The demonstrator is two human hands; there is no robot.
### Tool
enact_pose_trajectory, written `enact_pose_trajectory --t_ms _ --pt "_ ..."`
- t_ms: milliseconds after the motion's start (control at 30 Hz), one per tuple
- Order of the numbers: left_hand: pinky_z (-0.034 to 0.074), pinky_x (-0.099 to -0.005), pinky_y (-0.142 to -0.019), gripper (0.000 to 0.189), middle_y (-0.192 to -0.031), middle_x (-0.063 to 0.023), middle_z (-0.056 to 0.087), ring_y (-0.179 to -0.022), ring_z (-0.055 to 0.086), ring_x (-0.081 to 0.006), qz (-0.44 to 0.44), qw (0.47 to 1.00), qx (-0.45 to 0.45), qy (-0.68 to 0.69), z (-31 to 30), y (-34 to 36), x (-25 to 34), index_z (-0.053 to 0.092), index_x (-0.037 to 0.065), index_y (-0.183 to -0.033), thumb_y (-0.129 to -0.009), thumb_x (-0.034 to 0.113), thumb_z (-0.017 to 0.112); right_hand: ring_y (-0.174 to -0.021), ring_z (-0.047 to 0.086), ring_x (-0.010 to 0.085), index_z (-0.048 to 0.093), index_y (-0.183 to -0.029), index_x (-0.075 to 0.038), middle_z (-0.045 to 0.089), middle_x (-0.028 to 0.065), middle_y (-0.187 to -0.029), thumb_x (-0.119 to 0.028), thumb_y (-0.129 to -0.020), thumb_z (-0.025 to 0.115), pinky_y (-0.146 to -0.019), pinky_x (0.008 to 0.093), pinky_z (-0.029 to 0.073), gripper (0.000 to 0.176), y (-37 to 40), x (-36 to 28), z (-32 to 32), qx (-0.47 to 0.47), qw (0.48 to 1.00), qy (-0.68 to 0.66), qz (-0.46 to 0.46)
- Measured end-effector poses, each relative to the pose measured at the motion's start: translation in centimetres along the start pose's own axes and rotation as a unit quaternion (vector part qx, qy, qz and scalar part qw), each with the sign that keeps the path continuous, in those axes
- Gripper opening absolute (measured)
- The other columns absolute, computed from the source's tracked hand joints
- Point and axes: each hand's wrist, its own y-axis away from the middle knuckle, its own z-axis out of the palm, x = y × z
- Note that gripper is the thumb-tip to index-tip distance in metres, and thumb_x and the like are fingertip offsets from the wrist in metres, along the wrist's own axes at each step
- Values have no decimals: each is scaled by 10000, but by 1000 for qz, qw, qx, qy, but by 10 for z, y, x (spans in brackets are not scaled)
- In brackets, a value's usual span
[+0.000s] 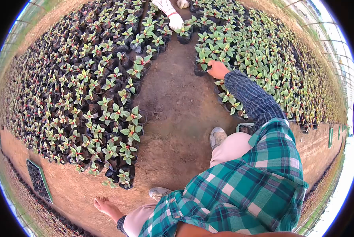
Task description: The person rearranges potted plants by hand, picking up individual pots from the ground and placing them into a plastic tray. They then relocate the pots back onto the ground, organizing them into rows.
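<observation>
My right hand (217, 70) reaches to the inner edge of the right-hand block of plants. Its fingers are closed at a seedling in a black grow bag (201, 70); the exact grip is partly hidden by leaves. My left hand (104, 206) hangs low at the left over the bare soil, holding nothing, its fingers loosely bent and apart. Nearest to it is the front corner of the left-hand block, where a bagged seedling (124, 178) with green leaves and a reddish centre stands.
Dense seedling blocks stand left (78, 87) and right (264, 59) of a soil path (173, 102). Ahead, a co-worker's white-gloved hand (176, 22) is at a bagged seedling (183, 36). A green-edged tray (39, 179) lies lower left; another tray (246, 128) sits by my right knee.
</observation>
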Motion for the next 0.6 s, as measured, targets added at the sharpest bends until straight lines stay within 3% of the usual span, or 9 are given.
enact_pose_trajectory --t_ms 33,167,233,300,367,433,467,567,600 --pt "419 -345 -766 288 -1062 -63 518 -879 475 -179 12 1000 6 -9 -6 4 17 469 79 -1190 -980 261 547 -842 645 367 570 -1090 -4 655 193 -875 -179 -781 677 -734 425 504 371 -10 2 7 22 996 -69 49" --pt "402 -316 -771 229 -1006 -26 516 -885 478 -159 104 987 -19 -119 -34 44 102 498 98 -1127 -976 258 558 -792 627 416 559 -1028 6 639 229 -805 -199 -831 649 -703 480 482 298 -27 25 55 87 996 -23 17" --pt "408 -288 -749 211 -967 -22 526 -866 485 -142 129 987 -34 -94 -52 53 136 507 93 -1098 -973 253 564 -768 615 439 541 -953 -4 633 247 -793 -118 -802 618 -700 507 471 204 -26 27 62 123 992 -39 7" --pt "442 -250 -670 204 -910 -26 537 -784 518 -103 167 971 49 -162 -37 86 172 541 56 -1071 -946 204 602 -791 619 423 543 -959 -13 634 224 -803 -102 -814 606 -700 500 475 182 -21 28 61 138 989 -48 -17" --pt "447 -292 -757 367 -986 -66 500 -891 487 -181 191 951 13 -244 -22 120 196 463 25 -1263 -990 263 524 -829 620 408 531 -987 -27 634 203 -862 -110 -818 615 -706 499 480 205 -13 18 48 153 987 -35 14" --pt "450 -307 -791 345 -1044 -71 510 -952 492 -176 237 901 -46 -359 -24 133 208 479 22 -1234 -991 262 518 -860 615 402 516 -1039 -40 629 188 -928 -134 -830 634 -716 497 485 258 -16 18 43 175 984 -27 -7" --pt "448 -292 -793 300 -1078 -64 516 -971 498 -160 180 952 -49 -242 -19 134 210 505 24 -1196 -992 243 513 -862 613 406 509 -1075 -46 628 186 -944 -146 -832 644 -719 494 487 295 -19 18 41 178 984 -13 -27" --pt "509 -344 -868 305 -1199 -117 561 -1069 542 -243 145 929 -17 -339 14 174 218 565 106 -1247 -955 189 585 -867 610 413 530 -1100 -39 631 199 -927 -172 -842 655 -736 488 486 315 -32 25 39 148 987 -1 -57" --pt "442 -265 -759 242 -1077 -51 520 -956 499 -132 199 938 -77 -273 24 183 210 529 36 -1166 -997 207 500 -868 606 417 543 -1071 -30 632 208 -908 -166 -843 651 -738 490 481 288 -37 31 42 126 990 -21 -51"
